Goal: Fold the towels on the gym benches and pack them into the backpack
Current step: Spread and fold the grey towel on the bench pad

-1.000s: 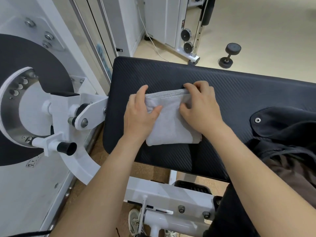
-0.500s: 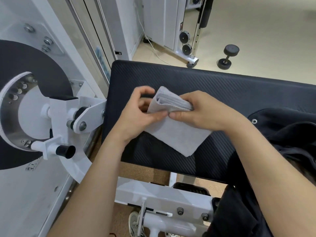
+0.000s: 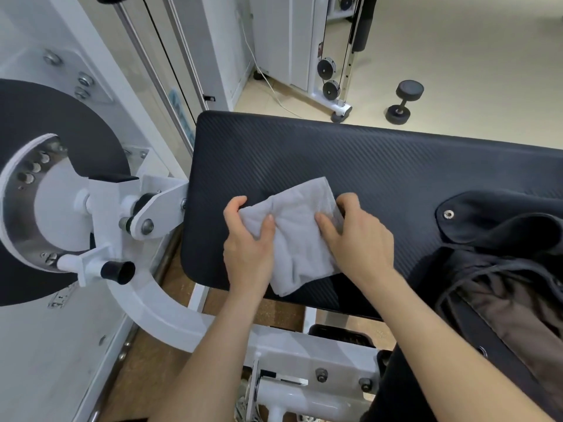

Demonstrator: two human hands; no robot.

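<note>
Item, nearest: white machine frame (image 3: 289, 345), bolted crossbar and tube, below the near edge of the bench; brown cork-toned floor shows either side of it. Item, near right: black backpack (image 3: 502, 226), lying open on the right end of the bench, brown lining (image 3: 518, 315) exposed, a dark cord across the opening, one metal eyelet (image 3: 448, 213) on its flap. Item, centre: grey towel (image 3: 297, 239), folded to a small, rumpled oblong set at a slant over the near-left part of the bench, well apart from the backpack and not in it; whether it rests fully on the pad cannot be told. Item: left hand (image 3: 248, 248), thumb pressed on top of the towel's left end, fingers curled round that edge, pinching it. Item: right hand (image 3: 362, 242), thumb laid on top of the towel's right side, fingers curled over its right edge, gripping it. Item: bench pad (image 3: 380, 166), black, ribbed weave, running from centre to the right edge of view. Item, left: black adjuster plate (image 3: 45, 123) with a curved row of holes in a steel arc, and a white lever ending in a black-capped handle (image 3: 117, 271). Item, far: white cable station with two black pulleys (image 3: 331, 89). Item, far right: black dumbbell (image 3: 404, 102) on the pale floor.
</note>
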